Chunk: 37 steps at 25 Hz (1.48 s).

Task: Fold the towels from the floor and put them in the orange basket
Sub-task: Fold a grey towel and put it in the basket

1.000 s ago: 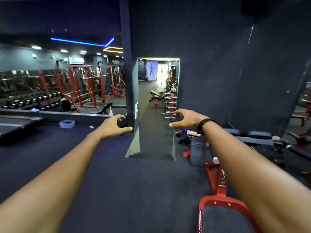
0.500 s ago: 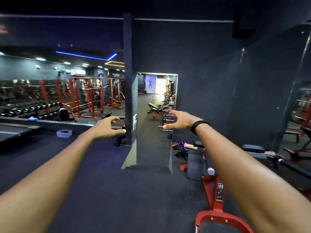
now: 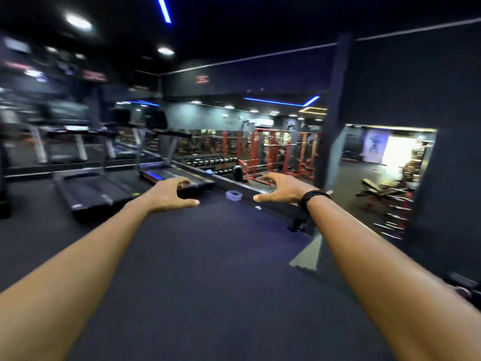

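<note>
dark gym floor (image 3: 208,269) with treadmills (image 3: 93,188) on the left, and both arms stretched out, left hand (image 3: 169,195) and right hand (image 3: 282,190) holding nothing, fingers loosely curled and spread, small pale tub (image 3: 234,195) between them, contents unclear, no towels or orange basket in view

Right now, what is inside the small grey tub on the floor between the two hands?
The small grey tub sits on the dark floor past both empty hands. Its inside looks dark; the picture is too blurred and the rim too low to show any contents.

Blurred treadmills (image 3: 109,183) at left, red racks (image 3: 276,152), small tray, perhaps plastic (image 3: 234,195), on dark floor (image 3: 208,269)
</note>
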Available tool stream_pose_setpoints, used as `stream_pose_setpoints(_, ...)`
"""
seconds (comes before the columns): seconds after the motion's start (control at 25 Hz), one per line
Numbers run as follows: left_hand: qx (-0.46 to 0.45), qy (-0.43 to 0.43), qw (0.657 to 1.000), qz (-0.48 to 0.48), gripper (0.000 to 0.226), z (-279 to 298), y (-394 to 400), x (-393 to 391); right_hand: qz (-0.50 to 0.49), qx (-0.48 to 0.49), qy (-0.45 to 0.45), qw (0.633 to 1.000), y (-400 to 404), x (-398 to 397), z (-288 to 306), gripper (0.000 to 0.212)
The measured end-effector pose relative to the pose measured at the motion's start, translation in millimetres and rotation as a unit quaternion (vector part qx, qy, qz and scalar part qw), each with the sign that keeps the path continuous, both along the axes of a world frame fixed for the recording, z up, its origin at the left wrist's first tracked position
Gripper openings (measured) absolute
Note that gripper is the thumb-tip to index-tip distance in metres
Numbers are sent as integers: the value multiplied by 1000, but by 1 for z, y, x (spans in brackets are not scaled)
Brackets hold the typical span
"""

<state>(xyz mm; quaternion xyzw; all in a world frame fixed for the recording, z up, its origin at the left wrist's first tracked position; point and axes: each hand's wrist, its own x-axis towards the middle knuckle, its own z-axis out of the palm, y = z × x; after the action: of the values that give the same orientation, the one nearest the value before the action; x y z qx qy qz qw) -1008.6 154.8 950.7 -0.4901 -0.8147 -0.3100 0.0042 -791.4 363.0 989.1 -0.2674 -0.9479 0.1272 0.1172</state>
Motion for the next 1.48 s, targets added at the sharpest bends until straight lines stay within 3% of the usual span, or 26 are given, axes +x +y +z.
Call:
stream_pose_setpoints(0.24, -17, -5, 980, 197, 70, -11, -214, -14, 172, -31, -7, 985, -133, -90, -19, 85)
stream_pose_setpoints(0.64, -15, -63, 873, 483, 78, -31, -574, 45, 439, -71, -34, 895, -437, -216, -48, 86)
stream_pose_setpoints(0.88, -8, -85, 814, 575, 80, -42, -733, 80, 527, -94, -58, 843, -611, -254, -61, 87)
stream_pose_setpoints(1.16, -13, -91, 779, 620, 82, -41, -861, 97, 573, -92, -63, 812, -761, -287, -67, 89)
stream_pose_setpoints(1.48, 2, -110, 693, 713, 78, -68, -1011, 122, 664, -84, -106, 736, -965, -326, -93, 88)
